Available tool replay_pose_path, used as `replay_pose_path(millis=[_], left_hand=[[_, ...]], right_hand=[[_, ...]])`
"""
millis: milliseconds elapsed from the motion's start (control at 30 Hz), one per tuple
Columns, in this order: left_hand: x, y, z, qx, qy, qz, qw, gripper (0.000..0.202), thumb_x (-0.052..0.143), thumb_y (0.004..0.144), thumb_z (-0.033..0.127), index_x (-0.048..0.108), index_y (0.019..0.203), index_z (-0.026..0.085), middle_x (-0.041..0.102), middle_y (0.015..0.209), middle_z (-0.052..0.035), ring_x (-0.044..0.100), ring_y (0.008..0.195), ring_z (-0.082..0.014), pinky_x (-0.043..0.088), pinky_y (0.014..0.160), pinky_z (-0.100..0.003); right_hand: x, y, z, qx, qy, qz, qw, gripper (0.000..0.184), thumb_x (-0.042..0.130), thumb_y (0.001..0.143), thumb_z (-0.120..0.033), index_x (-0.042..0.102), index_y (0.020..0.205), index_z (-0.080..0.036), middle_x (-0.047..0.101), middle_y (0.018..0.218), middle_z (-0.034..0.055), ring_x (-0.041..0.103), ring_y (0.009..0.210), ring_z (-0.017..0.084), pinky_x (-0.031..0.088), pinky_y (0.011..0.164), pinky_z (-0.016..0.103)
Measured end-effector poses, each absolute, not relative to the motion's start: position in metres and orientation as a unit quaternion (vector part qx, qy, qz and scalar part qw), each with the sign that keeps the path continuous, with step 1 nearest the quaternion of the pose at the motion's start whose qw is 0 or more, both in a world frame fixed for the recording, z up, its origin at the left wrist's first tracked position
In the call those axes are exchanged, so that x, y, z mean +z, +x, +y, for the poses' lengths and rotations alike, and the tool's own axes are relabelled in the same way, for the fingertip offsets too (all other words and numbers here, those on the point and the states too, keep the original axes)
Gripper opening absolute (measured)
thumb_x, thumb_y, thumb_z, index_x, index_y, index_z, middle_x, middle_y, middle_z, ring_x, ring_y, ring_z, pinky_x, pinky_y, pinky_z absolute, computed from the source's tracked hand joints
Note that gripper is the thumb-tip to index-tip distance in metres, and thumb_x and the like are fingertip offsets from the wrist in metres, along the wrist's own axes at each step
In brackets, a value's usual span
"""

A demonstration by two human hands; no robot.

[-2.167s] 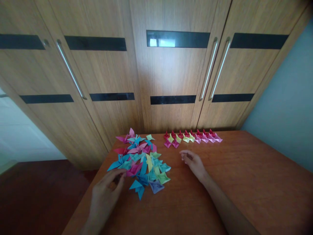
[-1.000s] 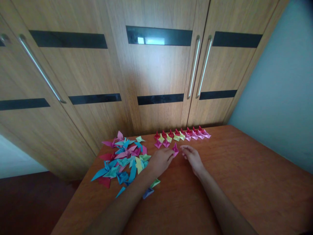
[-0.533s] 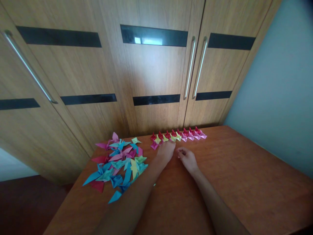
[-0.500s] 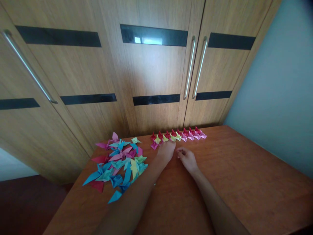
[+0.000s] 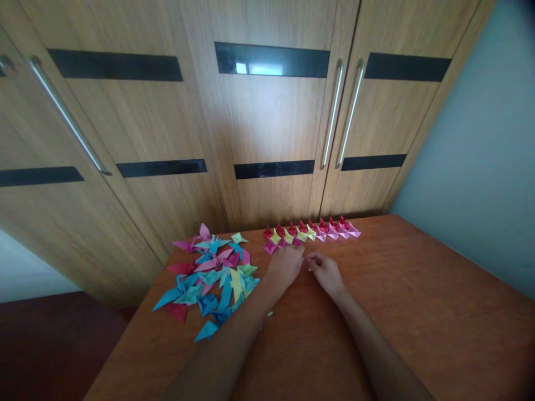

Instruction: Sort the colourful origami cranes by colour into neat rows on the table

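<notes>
Folded paper cranes stand in rows at the table's back. Red cranes [image 5: 291,227] form the rear row, with yellow cranes [image 5: 301,235] and pink cranes [image 5: 332,231] in front of them. Magenta cranes [image 5: 270,246] begin another row nearer me. My left hand [image 5: 287,263] is closed just below the magenta cranes, its fingertips hidden from view. Beside it on the right, my right hand [image 5: 327,274] has its fingers curled and pressed together near the left hand's fingers. What either hand holds, if anything, is too small or hidden to name.
A loose pile of blue, teal, pink, red and yellow cranes [image 5: 215,278] covers the table's left side. Behind the brown wooden table [image 5: 397,312] rises a wooden wardrobe [image 5: 267,122] with metal handles. A pale wall [image 5: 468,167] stands at the right.
My left hand has drawn slightly back from the rows, uncovering magenta cranes in front of the yellow ones. My right hand stays close beside it. The whole view has shifted slightly.
</notes>
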State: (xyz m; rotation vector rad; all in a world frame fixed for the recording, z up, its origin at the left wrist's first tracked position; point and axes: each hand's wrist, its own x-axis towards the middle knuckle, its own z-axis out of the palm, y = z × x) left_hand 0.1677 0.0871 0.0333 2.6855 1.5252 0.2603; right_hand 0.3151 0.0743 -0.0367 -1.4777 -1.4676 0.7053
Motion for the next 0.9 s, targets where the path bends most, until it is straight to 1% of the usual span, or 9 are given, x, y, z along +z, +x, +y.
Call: replay_pose_path(millis=[67, 167, 233, 333, 433, 533, 733, 833, 900], left_hand=[[0.037, 0.147, 0.078, 0.093, 0.861, 0.500, 0.017, 0.022, 0.049, 0.090, 0.023, 0.059, 0.108, 0.021, 0.065, 0.105, -0.0097, 0.062, 0.096, -0.0218, 0.049, 0.083, -0.033], [0.046, 0.104, 0.072, 0.100, 0.842, 0.531, 0.001, 0.022, 0.046, 0.090, 0.022, 0.060, 0.108, 0.022, 0.064, 0.106, -0.0080, 0.062, 0.096, -0.0211, 0.048, 0.083, -0.032], [0.053, 0.072, 0.071, 0.099, 0.822, 0.561, -0.011, 0.022, 0.044, 0.090, 0.021, 0.062, 0.103, 0.020, 0.063, 0.104, -0.0086, 0.061, 0.095, -0.0210, 0.047, 0.083, -0.031], [0.062, 0.029, 0.073, 0.089, 0.794, 0.601, -0.035, 0.023, 0.043, 0.090, 0.022, 0.063, 0.101, 0.019, 0.062, 0.106, -0.0102, 0.060, 0.097, -0.0227, 0.046, 0.082, -0.032], [0.065, 0.003, 0.073, 0.052, 0.778, 0.624, -0.061, 0.026, 0.043, 0.090, 0.028, 0.062, 0.107, 0.022, 0.062, 0.108, -0.0102, 0.061, 0.096, -0.0245, 0.047, 0.076, -0.032], [0.061, -0.005, 0.073, 0.035, 0.778, 0.624, -0.065, 0.027, 0.043, 0.091, 0.032, 0.061, 0.110, 0.024, 0.063, 0.107, -0.0101, 0.061, 0.096, -0.0262, 0.047, 0.074, -0.033], [0.056, -0.002, 0.075, 0.032, 0.769, 0.635, -0.056, 0.023, 0.046, 0.090, 0.028, 0.066, 0.093, 0.018, 0.068, 0.089, -0.0130, 0.064, 0.088, -0.0283, 0.046, 0.074, -0.036], [0.058, -0.003, 0.073, 0.048, 0.766, 0.638, -0.060, 0.023, 0.044, 0.090, 0.027, 0.066, 0.096, 0.020, 0.068, 0.097, -0.0118, 0.063, 0.093, -0.0267, 0.046, 0.077, -0.034], [0.058, -0.002, 0.070, 0.101, 0.767, 0.631, -0.060, 0.024, 0.044, 0.090, 0.027, 0.065, 0.101, 0.022, 0.067, 0.102, -0.0084, 0.061, 0.097, -0.0242, 0.046, 0.079, -0.032]], right_hand=[[-0.035, 0.309, 0.071, 0.298, -0.586, -0.604, 0.451, 0.020, 0.050, 0.076, -0.032, 0.066, 0.080, -0.021, 0.063, 0.061, -0.0005, 0.059, 0.062, 0.018, 0.043, 0.064, 0.029], [-0.032, 0.296, 0.063, 0.323, -0.546, -0.636, 0.439, 0.020, 0.049, 0.078, -0.032, 0.065, 0.080, -0.020, 0.062, 0.062, -0.0004, 0.059, 0.061, 0.017, 0.043, 0.062, 0.028], [-0.032, 0.289, 0.059, 0.336, -0.515, -0.666, 0.422, 0.020, 0.049, 0.080, -0.031, 0.065, 0.078, -0.020, 0.062, 0.062, -0.0007, 0.058, 0.060, 0.016, 0.042, 0.061, 0.027], [-0.033, 0.282, 0.055, 0.336, -0.494, -0.698, 0.395, 0.019, 0.048, 0.081, -0.030, 0.064, 0.075, -0.021, 0.061, 0.061, -0.0015, 0.057, 0.058, 0.015, 0.040, 0.059, 0.026], [-0.036, 0.281, 0.056, 0.333, -0.498, -0.699, 0.391, 0.018, 0.049, 0.080, -0.029, 0.064, 0.074, -0.021, 0.061, 0.060, -0.0019, 0.057, 0.058, 0.015, 0.040, 0.058, 0.026], [-0.036, 0.283, 0.057, 0.339, -0.502, -0.691, 0.395, 0.018, 0.050, 0.080, -0.030, 0.065, 0.075, -0.021, 0.062, 0.061, -0.0016, 0.057, 0.058, 0.015, 0.041, 0.059, 0.026], [-0.035, 0.284, 0.057, 0.332, -0.506, -0.691, 0.395, 0.020, 0.051, 0.081, -0.034, 0.065, 0.074, -0.021, 0.063, 0.062, -0.0013, 0.058, 0.059, 0.016, 0.041, 0.060, 0.027], [-0.034, 0.283, 0.057, 0.346, -0.504, -0.678, 0.409, 0.021, 0.053, 0.080, -0.037, 0.065, 0.074, -0.021, 0.062, 0.061, -0.0010, 0.057, 0.059, 0.016, 0.042, 0.060, 0.027], [-0.031, 0.280, 0.056, 0.363, -0.492, -0.663, 0.431, 0.022, 0.054, 0.080, -0.039, 0.066, 0.076, -0.021, 0.063, 0.064, -0.0001, 0.058, 0.062, 0.016, 0.043, 0.062, 0.028]])
